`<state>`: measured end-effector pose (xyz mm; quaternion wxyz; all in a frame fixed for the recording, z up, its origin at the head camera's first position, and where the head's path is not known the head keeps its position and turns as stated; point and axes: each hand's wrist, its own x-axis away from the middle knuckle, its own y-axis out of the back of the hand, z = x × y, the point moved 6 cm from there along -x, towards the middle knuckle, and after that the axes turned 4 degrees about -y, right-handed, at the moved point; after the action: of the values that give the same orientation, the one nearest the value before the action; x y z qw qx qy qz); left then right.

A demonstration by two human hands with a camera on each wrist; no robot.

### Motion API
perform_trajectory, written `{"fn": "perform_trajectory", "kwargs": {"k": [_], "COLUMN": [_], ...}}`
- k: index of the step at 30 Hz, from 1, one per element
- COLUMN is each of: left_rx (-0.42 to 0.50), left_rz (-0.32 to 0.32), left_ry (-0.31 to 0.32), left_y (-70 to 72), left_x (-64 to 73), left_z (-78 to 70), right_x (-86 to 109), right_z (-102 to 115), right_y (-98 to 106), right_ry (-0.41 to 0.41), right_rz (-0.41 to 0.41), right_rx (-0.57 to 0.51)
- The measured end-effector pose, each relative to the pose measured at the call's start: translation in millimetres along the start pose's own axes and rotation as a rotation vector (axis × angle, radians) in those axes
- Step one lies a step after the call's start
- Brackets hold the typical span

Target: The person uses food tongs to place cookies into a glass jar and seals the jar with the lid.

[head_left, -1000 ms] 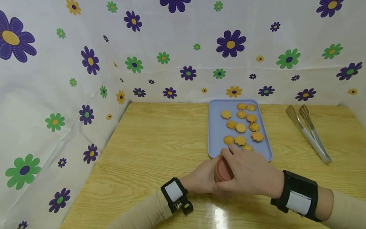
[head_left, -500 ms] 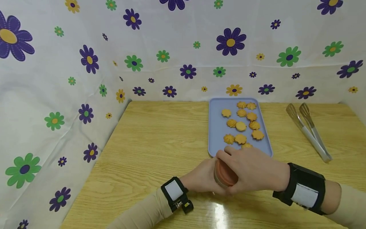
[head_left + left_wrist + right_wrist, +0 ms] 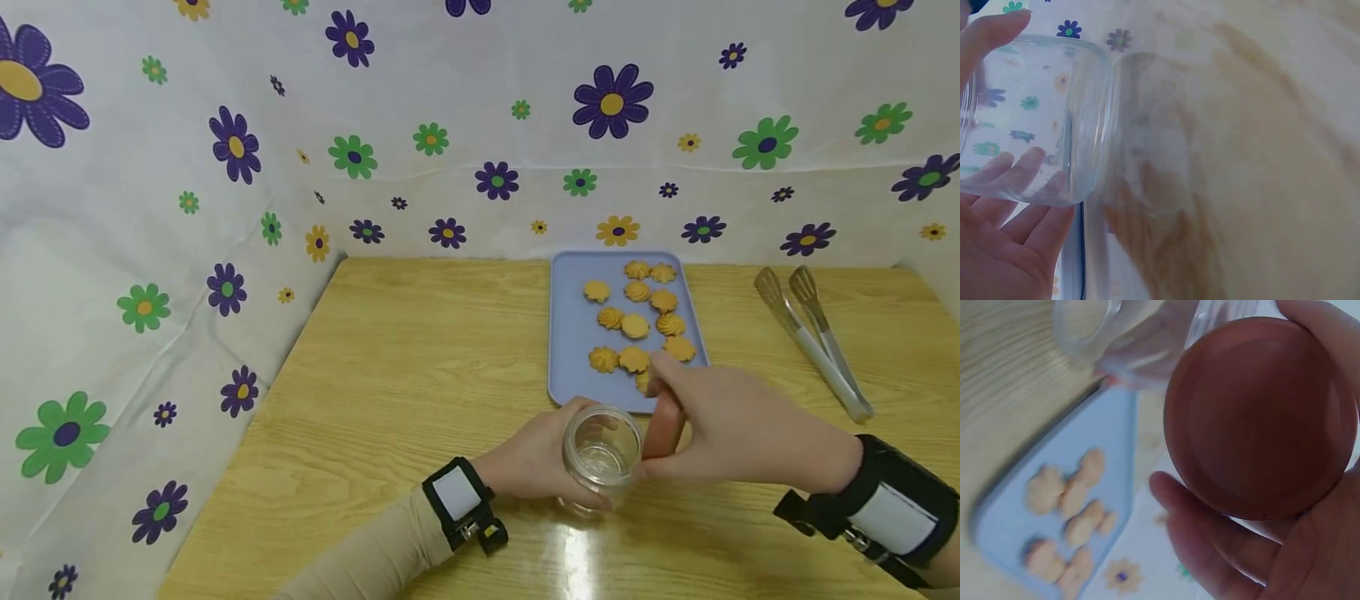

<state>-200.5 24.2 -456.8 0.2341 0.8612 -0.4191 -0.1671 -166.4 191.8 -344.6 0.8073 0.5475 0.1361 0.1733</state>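
In the head view my left hand (image 3: 536, 458) grips a clear glass jar (image 3: 600, 454) around its side, its open mouth facing up. The left wrist view shows the thumb on one side of the jar (image 3: 1035, 119) and the fingers on the other. Just right of the jar, my right hand (image 3: 742, 425) holds a reddish-brown round lid (image 3: 663, 425) by its edge, tilted on its side. Seen from the right wrist, the lid (image 3: 1260, 419) fills much of the view, with fingers and thumb around its rim.
Behind the hands lies a blue tray (image 3: 570, 333) with several cookies (image 3: 634, 326) on it. Metal tongs (image 3: 817, 350) rest on the wooden table (image 3: 405, 350) to the right. A flowered cloth (image 3: 435, 75) hangs along the back and left.
The lid has come off the jar, and my right hand has carried it to the right. My left hand keeps its grip on the jar, whose mouth now shows.
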Motion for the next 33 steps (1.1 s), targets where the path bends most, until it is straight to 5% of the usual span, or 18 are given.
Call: {"fn": "perform_trajectory", "kwargs": {"k": [6,12,17,23,28,33], "left_rx": [0.028,0.041,0.046,0.050,0.040,0.052], "left_rz": [0.011,0.021,0.026,0.025,0.023,0.023], "left_ry": [0.012,0.013,0.013,0.019,0.022,0.022], "left_y": [0.0,0.5,0.6,0.3,0.9,1.6], "left_x": [-0.9,-0.8,-1.1,-1.6,-1.0,-1.4], "left_z": [0.4,0.3,-0.4,-0.6,-1.1,-0.9], "right_x": [18.2,32.9,41.9,53.7,61.3,63.8], "right_z": [-41.3,-69.9,-81.8,-91.7,-99.3,-105.0], "right_y": [-15.2,-41.9,-49.8,-52.2,-60.2,-66.8], "right_ry": [-0.133,-0.155,-0.167,-0.209,-0.228,-0.239], "right_rz": [0.038,0.085,0.018,-0.054,-0.027,0.012], "right_rx": [0.008,-0.110,-0.170,-0.092,-0.006,-0.044]}}
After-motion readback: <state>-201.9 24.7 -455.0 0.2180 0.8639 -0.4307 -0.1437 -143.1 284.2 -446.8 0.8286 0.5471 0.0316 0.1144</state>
